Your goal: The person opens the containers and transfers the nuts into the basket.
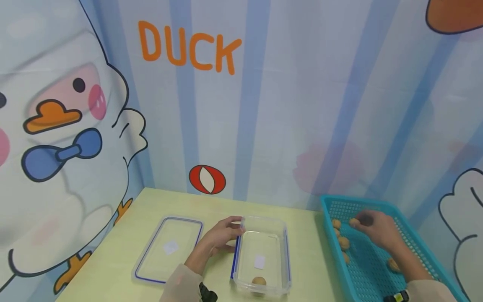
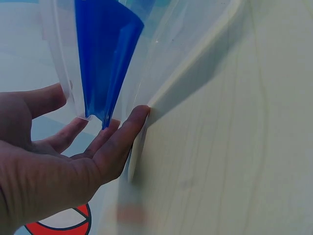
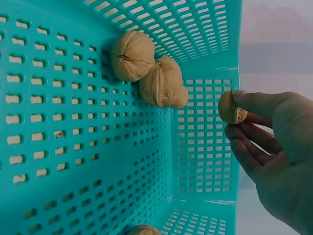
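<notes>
My left hand (image 1: 222,235) holds the left side of a clear plastic food container (image 1: 280,251), its fingers around the rim and the blue side latch (image 2: 102,54). One walnut (image 1: 258,281) lies in the container's near end. Over the far part of a turquoise basket (image 1: 341,274), my right hand (image 1: 379,230) pinches another walnut (image 3: 231,108) between thumb and fingers. More walnuts (image 1: 344,243) sit along the basket's left wall, below and beside that hand. A further walnut (image 1: 393,265) is partly covered by the right forearm.
The container's clear lid (image 1: 166,266) with its blue seal lies flat on the pale table (image 1: 307,239), left of the left hand. Behind the table stands a printed curtain (image 1: 283,105) with cartoon ducks. The basket's raised walls surround the right hand's walnuts.
</notes>
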`<state>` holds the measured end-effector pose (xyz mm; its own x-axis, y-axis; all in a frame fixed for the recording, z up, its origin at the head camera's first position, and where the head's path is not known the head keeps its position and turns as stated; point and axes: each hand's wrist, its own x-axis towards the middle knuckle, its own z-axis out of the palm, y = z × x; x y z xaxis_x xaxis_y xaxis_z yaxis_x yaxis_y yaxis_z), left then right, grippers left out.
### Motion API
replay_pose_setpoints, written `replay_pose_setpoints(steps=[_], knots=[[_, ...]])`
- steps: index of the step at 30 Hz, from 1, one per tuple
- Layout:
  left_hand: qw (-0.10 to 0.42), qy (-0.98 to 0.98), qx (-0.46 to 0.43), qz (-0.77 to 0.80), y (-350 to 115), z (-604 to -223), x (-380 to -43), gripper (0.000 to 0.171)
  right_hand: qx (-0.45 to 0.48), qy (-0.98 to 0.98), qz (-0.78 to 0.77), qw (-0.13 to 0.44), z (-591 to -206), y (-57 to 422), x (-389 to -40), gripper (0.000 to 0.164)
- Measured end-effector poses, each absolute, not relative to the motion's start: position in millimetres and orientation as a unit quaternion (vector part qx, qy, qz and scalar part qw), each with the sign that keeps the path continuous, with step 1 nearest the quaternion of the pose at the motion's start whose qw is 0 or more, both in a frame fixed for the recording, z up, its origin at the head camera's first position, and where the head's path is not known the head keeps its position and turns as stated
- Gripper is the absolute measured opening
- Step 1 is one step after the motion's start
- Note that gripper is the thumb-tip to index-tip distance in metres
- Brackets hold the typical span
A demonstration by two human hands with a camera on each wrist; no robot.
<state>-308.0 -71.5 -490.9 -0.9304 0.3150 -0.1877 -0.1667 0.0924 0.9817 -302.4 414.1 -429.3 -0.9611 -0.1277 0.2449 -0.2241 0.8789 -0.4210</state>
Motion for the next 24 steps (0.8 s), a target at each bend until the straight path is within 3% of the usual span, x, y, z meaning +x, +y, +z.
replay_pose_setpoints(steps=[8,14,24], knots=[[0.18,0.717,0.057,0.671,-71,-489,-308,0.058,0.091,-0.966,0.224,0.088,-431,415,-304,0.044],[0.18,0.719,0.054,0.669,-71,-490,-307,0.059,0.093,-0.963,0.227,0.115,-425,409,-301,0.047],[0.182,0.718,0.055,0.67,-70,-491,-307,0.058,0.199,-0.92,0.27,0.202,-357,333,-271,0.032]])
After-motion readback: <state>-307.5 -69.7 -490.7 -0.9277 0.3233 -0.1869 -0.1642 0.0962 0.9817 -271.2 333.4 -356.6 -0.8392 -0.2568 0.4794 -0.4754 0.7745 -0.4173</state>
